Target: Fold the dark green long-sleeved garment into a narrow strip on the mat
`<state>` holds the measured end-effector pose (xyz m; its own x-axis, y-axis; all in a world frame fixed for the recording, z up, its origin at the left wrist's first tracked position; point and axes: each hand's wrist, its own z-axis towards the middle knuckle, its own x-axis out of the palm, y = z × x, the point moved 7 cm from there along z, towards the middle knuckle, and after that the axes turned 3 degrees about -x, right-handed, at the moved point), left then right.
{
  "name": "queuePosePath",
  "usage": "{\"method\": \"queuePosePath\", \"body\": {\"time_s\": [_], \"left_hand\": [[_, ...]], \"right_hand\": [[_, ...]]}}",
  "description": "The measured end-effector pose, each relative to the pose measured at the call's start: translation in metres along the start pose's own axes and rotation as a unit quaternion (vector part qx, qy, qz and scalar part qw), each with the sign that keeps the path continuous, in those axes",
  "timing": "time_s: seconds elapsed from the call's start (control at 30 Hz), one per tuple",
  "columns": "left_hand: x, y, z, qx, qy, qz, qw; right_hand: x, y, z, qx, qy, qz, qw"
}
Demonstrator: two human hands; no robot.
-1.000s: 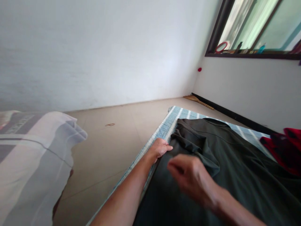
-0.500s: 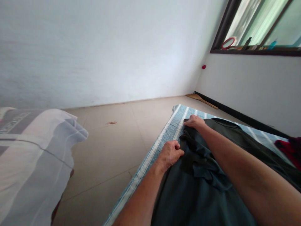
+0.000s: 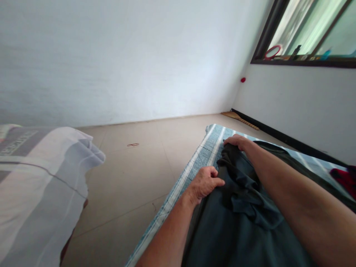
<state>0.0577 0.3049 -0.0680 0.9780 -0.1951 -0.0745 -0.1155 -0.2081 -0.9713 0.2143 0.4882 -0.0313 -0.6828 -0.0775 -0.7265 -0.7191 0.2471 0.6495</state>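
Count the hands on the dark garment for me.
2. The left hand holds the left edge of the dark garment; the right hand is at its far end, on the striped cover. Some fingers are hidden, but no other hand shows.

And here's the dark green-grey garment (image 3: 239,230), spread flat over the blue-and-white striped cover (image 3: 204,154) on the right, left edge running alongside the cover's border, cloth bunching into rumpled folds midway, smoother at the near end!
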Motion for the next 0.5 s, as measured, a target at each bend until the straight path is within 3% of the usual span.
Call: {"method": "queuePosePath", "body": {"time_s": [0.13,0.27,0.5], "left_hand": [[0.001,0.008,0.000,-0.044,0.007,-0.062,0.997],[0.005,0.012,-0.001,-0.079,0.027,-0.110,0.990],[0.003,0.016,-0.001,-0.114,0.044,-0.049,0.991]], "right_hand": [[0.003,-0.006,-0.001,0.014,0.052,0.027,0.998],[0.007,-0.001,0.000,-0.014,0.035,0.079,0.996],[0.014,0.006,-0.002,-0.031,0.007,0.138,0.990]]}}
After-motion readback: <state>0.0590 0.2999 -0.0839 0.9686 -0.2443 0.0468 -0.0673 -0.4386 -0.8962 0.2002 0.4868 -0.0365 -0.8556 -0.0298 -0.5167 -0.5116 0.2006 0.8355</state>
